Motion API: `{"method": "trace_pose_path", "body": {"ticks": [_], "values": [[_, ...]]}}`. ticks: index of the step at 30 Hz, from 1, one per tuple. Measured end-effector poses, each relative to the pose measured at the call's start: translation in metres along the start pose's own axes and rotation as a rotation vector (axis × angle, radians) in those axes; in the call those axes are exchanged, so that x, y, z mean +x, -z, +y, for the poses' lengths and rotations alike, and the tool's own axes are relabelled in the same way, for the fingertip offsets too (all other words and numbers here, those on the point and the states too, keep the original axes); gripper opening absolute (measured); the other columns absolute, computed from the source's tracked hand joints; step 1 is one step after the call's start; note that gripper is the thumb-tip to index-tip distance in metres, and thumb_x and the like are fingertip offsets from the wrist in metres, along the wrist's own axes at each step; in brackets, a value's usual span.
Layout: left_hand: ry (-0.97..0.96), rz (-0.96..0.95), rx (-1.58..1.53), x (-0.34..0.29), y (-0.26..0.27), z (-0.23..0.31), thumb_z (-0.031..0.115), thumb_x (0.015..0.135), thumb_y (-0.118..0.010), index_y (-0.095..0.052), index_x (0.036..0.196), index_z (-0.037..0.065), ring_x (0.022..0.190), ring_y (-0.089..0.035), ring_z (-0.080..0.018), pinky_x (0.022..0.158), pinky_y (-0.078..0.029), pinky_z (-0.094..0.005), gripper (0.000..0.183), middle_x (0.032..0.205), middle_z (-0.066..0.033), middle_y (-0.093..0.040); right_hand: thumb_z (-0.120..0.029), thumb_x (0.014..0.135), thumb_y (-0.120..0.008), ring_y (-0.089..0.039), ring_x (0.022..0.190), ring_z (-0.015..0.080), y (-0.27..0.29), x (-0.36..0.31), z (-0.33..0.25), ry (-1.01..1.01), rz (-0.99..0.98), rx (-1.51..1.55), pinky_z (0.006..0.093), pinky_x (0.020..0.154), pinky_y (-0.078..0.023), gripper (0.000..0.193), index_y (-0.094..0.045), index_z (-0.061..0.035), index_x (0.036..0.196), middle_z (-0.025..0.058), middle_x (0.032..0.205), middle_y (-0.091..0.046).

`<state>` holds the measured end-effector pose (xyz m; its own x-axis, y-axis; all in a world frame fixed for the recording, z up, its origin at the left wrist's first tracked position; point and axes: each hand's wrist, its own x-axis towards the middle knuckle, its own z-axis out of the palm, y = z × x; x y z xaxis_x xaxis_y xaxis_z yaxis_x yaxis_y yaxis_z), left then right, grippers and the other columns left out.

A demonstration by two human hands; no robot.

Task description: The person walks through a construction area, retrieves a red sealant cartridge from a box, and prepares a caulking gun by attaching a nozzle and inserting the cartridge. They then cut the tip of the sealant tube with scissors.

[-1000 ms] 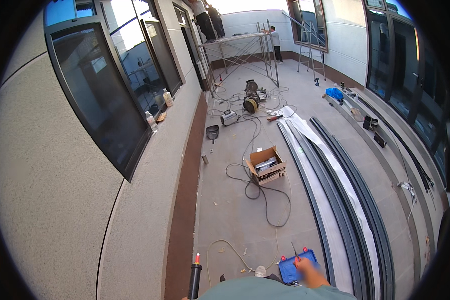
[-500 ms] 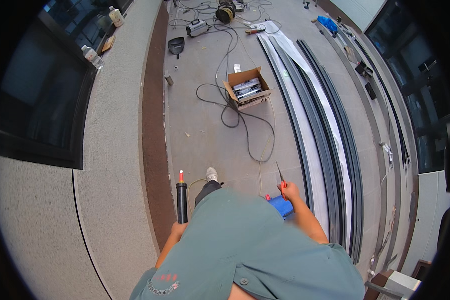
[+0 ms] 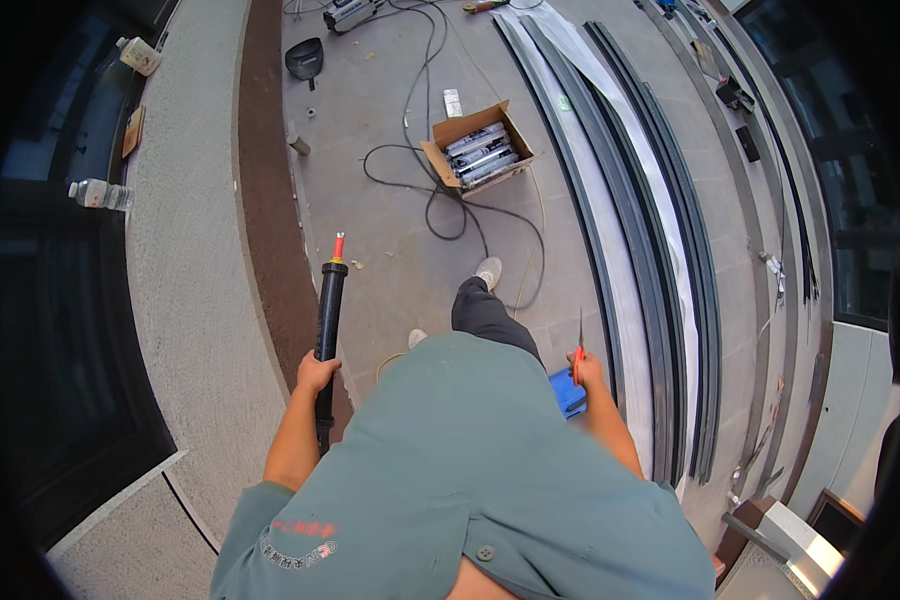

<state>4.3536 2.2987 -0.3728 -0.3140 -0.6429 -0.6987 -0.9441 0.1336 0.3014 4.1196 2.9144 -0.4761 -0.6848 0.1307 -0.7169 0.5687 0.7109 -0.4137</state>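
Observation:
My left hand (image 3: 317, 373) is closed around the black tube of a caulking gun (image 3: 330, 305). Its red nozzle with a pale tip points up and away from me. On the right, my right hand (image 3: 591, 372) grips orange-handled scissors (image 3: 578, 362), blades pointing forward. Just below that hand a blue object (image 3: 568, 394) shows in part; my shirt and forearm hide the rest. Ahead on the floor stands an open cardboard box (image 3: 497, 170) holding several silvery sealant packs (image 3: 483, 155).
Long dark grey profiles (image 3: 632, 240) lie on white sheeting along my right. A dark cable (image 3: 440, 205) loops around the box and across the floor near my shoe (image 3: 488, 270). A black dustpan (image 3: 305, 60) lies far left. Bottles (image 3: 100, 194) stand on the left window ledge.
I have stepped forward, with one shoe now nearer the box and cable. My left hand and the caulking gun have risen into fuller view. Both hands keep their holds.

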Motion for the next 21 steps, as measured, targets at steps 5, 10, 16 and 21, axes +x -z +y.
{"method": "trace_pose_path", "body": {"ticks": [5,10,16,21], "values": [[0.0,-0.088,-0.015,0.014,0.003,0.085,0.027,0.067,-0.079,-0.067,0.097,0.0,0.08,-0.071,-0.0257,0.078,-0.055,-0.0371,0.042,0.085,-0.0132,-0.072,-0.045,0.088,-0.072,-0.066,0.054,0.0209,0.005,0.094,-0.133,0.201,-0.068,-0.329,0.0365,0.054,-0.054,0.046,-0.069,0.001,0.086,0.0111,0.066,-0.068],[-0.06,-0.095,-0.054,0.025,0.005,0.169,0.028,0.068,-0.08,-0.066,0.099,-0.001,0.078,-0.071,-0.0261,0.077,-0.056,-0.0383,0.045,0.084,-0.0145,-0.072,-0.041,0.087,-0.076,-0.064,0.055,0.0194,0.038,0.16,-0.276,0.221,-0.161,-0.099,0.0349,0.052,-0.053,0.044,-0.067,0.002,0.088,0.0109,0.068,-0.066],[-0.12,-0.119,0.004,0.096,0.014,0.231,0.03,0.067,-0.081,-0.067,0.108,-0.002,0.087,-0.071,-0.0297,0.081,-0.056,-0.0402,0.054,0.093,-0.0176,-0.072,-0.044,0.087,-0.075,-0.066,0.062,0.0173,0.059,0.206,-0.358,0.129,-0.117,0.057,0.0319,0.06,-0.054,0.046,-0.065,0.0009,0.09,0.0094,0.072,-0.066],[-0.127,-0.222,0.077,0.202,0.025,0.28,0.03,0.066,-0.08,-0.065,0.112,-0.001,0.09,-0.071,-0.0318,0.083,-0.056,-0.0414,0.057,0.096,-0.0191,-0.072,-0.041,0.088,-0.076,-0.065,0.063,0.0158,0.054,0.202,-0.365,0.077,-0.055,0.157,0.0317,0.061,-0.054,0.043,-0.064,0.0004,0.09,0.0079,0.073,-0.065]]}}
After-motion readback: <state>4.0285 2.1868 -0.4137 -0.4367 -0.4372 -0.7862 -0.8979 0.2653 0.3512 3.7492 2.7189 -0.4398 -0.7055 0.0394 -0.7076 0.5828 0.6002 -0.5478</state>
